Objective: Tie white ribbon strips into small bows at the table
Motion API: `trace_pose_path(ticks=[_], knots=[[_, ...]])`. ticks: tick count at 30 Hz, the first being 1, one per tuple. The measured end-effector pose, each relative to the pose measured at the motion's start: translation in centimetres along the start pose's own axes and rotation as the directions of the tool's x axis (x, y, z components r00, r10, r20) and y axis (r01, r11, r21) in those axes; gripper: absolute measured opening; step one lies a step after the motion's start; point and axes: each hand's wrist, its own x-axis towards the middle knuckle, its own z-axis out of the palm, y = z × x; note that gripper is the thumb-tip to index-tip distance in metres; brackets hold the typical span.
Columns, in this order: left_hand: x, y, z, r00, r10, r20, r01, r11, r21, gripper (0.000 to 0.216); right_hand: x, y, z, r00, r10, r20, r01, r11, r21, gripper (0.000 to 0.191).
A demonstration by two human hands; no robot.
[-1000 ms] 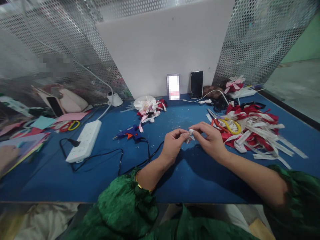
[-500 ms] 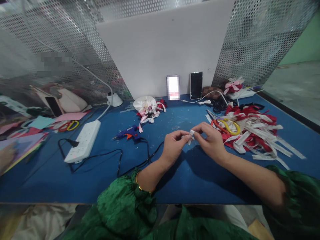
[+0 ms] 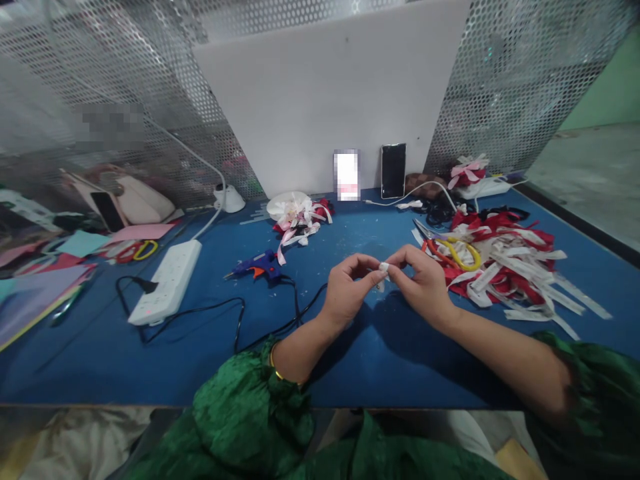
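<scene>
A small piece of white ribbon (image 3: 383,267) is pinched between my two hands above the middle of the blue table. My left hand (image 3: 350,288) grips it from the left, thumb and fingers pressed together. From the right, my right hand (image 3: 423,283) pinches the same piece. Fingers cover most of it, so its shape is unclear. Beyond my right hand, orange- and yellow-handled scissors (image 3: 465,255) lie on a heap of red and white ribbon strips (image 3: 520,260). A blue glue gun (image 3: 257,265) rests left of my hands.
A white power strip (image 3: 167,283) with black cables lies to the left. Ribbon flowers (image 3: 300,217) sit by a white dish at the back. Two phones stand against a white board (image 3: 330,100); the darker phone (image 3: 393,171) is on the right. Coloured paper (image 3: 40,300) lies far left.
My fingers have shifted slightly around the white ribbon, while both arms stay in place. At the far left, another person's hand has left the coloured paper, uncovering more of it.
</scene>
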Motion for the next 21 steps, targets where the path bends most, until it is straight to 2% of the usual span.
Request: trace_pose_path(ticks=[2,6,9,12,17,21], knots=[[-0.06,0.02,0.01,1.0,0.005,0.03,-0.005,1.0,0.007,0.018,-0.02,0.03,0.1,1.0,0.02,-0.001,-0.02,1.0,0.013,0.01],[-0.21,0.12,0.03,0.999,0.031,-0.041,-0.029,0.998,0.052,0.019,0.04,0.19,0.29,0.998,0.063,-0.001,-0.063,0.997,0.041,0.01],[-0.22,0.18,-0.01,0.999,0.035,-0.023,-0.033,0.997,0.072,0.019,0.09,0.37,0.33,0.998,0.069,0.0,-0.069,0.997,0.04,0.008],[-0.15,0.18,-0.08,0.999,0.037,0.0,-0.037,0.997,0.074,0.016,0.11,0.43,0.26,0.999,0.046,0.009,-0.046,0.999,0.025,0.009],[-0.07,0.19,-0.12,1.0,0.004,-0.026,0.0,0.992,0.13,0.012,0.1,0.22,0.09,0.998,-0.035,0.051,0.039,0.996,-0.075,0.011],[-0.04,0.37,-0.04,0.998,-0.035,-0.05,0.039,0.996,0.08,0.014,0.02,0.15,0.06,0.996,-0.067,0.065,0.076,0.987,-0.139,0.011]])
